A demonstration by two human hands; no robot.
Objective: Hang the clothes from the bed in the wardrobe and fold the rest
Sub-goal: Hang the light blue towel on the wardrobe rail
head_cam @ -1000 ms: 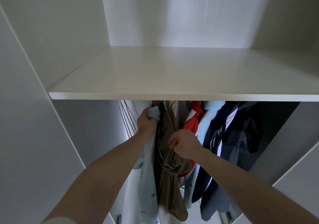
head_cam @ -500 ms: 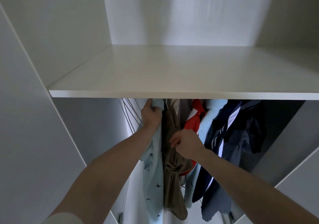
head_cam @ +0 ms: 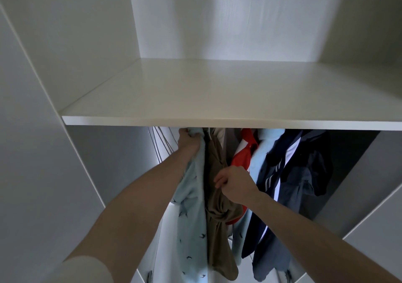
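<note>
Head view into an open white wardrobe (head_cam: 87,43). A broad white shelf (head_cam: 217,91) spans the frame; its front edge hides whatever carries the hanging garments below it.

Beneath the shelf, a row of clothes hangs side by side. On the right is a dark navy garment (head_cam: 304,173) with white stripes, the largest of the row. Left of it hangs a plain light blue garment (head_cam: 258,158), then a red garment (head_cam: 243,156), partly covered by its neighbours. Next comes an olive-brown garment (head_cam: 217,217), bunched into a knot-like fold halfway down. At the far left of the row hangs a pale blue garment printed with small dark birds (head_cam: 191,228), touching the olive-brown one.

The left hand (head_cam: 188,140) is raised just under the shelf edge, fingers curled round the top of the bird-print garment. The right hand (head_cam: 233,182) is lower, its fingers curled closed against the olive-brown garment; whether they actually pinch the cloth cannot be told.

Thin wire hangers (head_cam: 161,147) hang empty at the left, beside the left hand.
</note>
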